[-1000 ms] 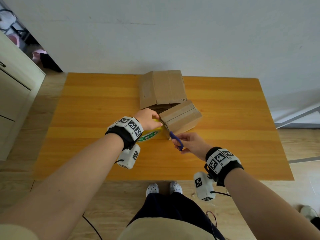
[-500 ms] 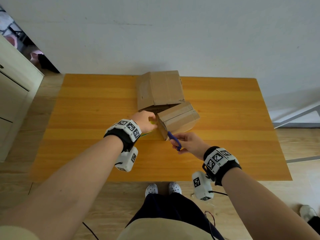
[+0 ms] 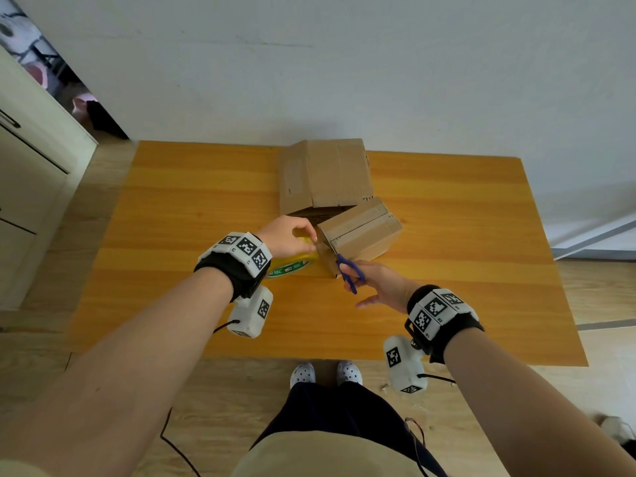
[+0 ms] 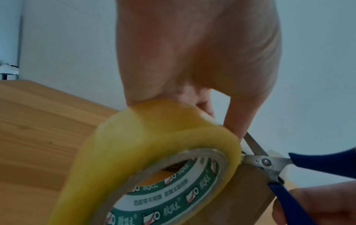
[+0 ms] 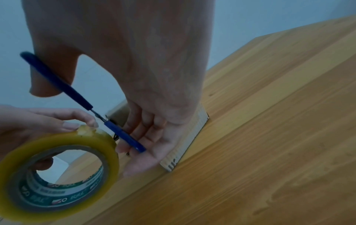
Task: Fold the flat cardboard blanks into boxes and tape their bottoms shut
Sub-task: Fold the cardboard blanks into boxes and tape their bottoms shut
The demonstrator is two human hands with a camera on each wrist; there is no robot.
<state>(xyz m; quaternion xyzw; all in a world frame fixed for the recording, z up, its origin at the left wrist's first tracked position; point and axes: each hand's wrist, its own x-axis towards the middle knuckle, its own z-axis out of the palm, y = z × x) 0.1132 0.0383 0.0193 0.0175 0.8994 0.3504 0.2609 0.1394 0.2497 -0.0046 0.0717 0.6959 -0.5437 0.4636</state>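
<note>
Bright even daylight overhead, dimmer bluish wrist views, edges warped, slight blur

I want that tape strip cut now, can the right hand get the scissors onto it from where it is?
Probably yes: the right hand holds the scissors, blades open right beside the tape roll held by the left hand; nothing between.

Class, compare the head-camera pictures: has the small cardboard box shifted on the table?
No. The small cardboard box still sits at the near right corner of the larger box on the table.
</note>
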